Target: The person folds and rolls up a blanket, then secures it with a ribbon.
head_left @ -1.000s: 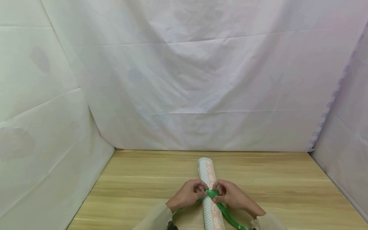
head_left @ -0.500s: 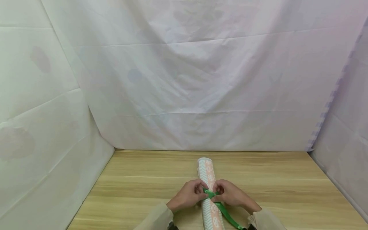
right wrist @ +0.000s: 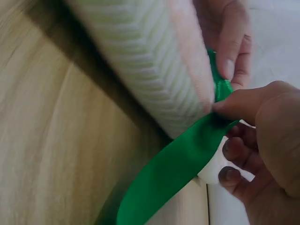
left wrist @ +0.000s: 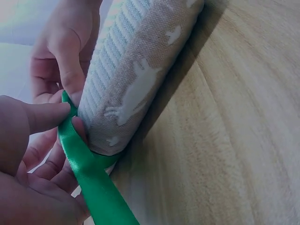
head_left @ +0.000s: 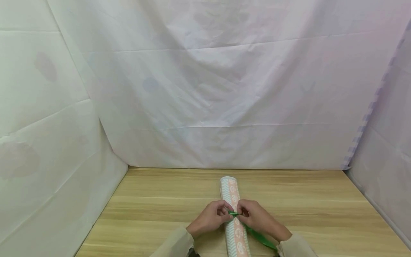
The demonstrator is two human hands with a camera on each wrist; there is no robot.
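Note:
A rolled-up fabric (head_left: 228,189), patterned with pale chevrons and a pinkish band of white animal shapes, lies lengthwise on the wooden table (head_left: 154,200). Around its middle passes a green satin ribbon (left wrist: 101,187). My left hand (head_left: 212,216) pinches the ribbon between thumb and fingers on the roll's left side. From the right, my right hand (head_left: 258,216) pinches the ribbon on top of the roll, close to the left fingertips. One ribbon tail (right wrist: 164,176) hangs from the right hand down to the table. Fingers partly hide where the ribbon crosses.
White cloth (head_left: 205,107) hangs behind the table, with more cloth along the left side (head_left: 57,142) and the right side (head_left: 388,142). Light sleeves (head_left: 176,242) cover both forearms.
The green crossing on top of the roll has drawn smaller and tighter between the hands. My right fingers have moved slightly up and left; the left hand has hardly moved.

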